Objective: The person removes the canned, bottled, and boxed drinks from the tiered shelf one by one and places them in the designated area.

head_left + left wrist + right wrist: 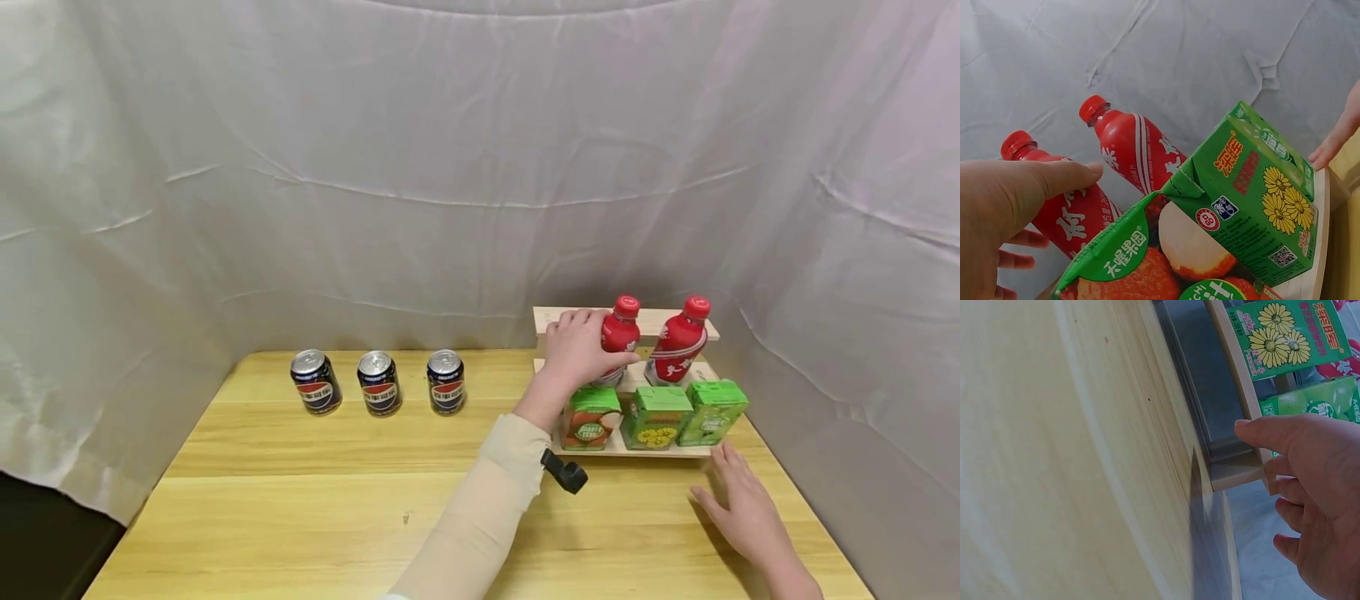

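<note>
Left hand (577, 346) grips the left red bottle (619, 333), upright on the wooden rack (660, 451), long axis vertical, at one o'clock from the wrist. Right hand (738, 500), open, lies flat at the rack's five o'clock corner, farther from the bottle.

A: which red bottle (619, 335) is it?
B: the left one, red cap, white lettering. Upright on the wooden rack's (660, 452) middle step, just behind the lychee carton (591, 417).
</note>
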Demonstrator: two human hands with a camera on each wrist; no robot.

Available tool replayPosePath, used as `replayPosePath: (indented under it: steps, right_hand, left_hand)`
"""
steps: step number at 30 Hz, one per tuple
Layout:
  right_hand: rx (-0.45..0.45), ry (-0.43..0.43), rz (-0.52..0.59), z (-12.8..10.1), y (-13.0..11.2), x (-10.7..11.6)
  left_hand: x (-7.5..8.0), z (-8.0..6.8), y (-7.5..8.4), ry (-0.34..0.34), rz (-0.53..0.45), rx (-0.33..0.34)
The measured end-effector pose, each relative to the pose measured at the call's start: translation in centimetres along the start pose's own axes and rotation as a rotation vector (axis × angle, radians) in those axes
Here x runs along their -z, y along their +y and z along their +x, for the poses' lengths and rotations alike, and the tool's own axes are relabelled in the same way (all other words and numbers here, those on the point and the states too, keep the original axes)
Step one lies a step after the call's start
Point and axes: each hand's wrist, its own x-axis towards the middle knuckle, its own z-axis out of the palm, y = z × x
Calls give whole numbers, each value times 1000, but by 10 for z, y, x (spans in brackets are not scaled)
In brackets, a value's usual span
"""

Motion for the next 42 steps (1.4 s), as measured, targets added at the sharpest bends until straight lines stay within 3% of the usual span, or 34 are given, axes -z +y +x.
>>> replayPosePath:
  steps: [12, 23, 31, 42]
  right_hand:
    - [1, 9, 7, -1, -2, 1]
    - [-7, -9, 5, 0, -1, 2]
    - [-19, -25, 12, 1, -2, 2]
    - [-7, -5, 14, 0, -5, 3]
  left_hand:
    - [-4, 1, -2, 44, 87, -24]
    - [-5, -3, -5, 146, 184, -80]
    - [-1, -9, -11, 209, 142, -96]
    - [14, -21, -25, 359, 99, -123]
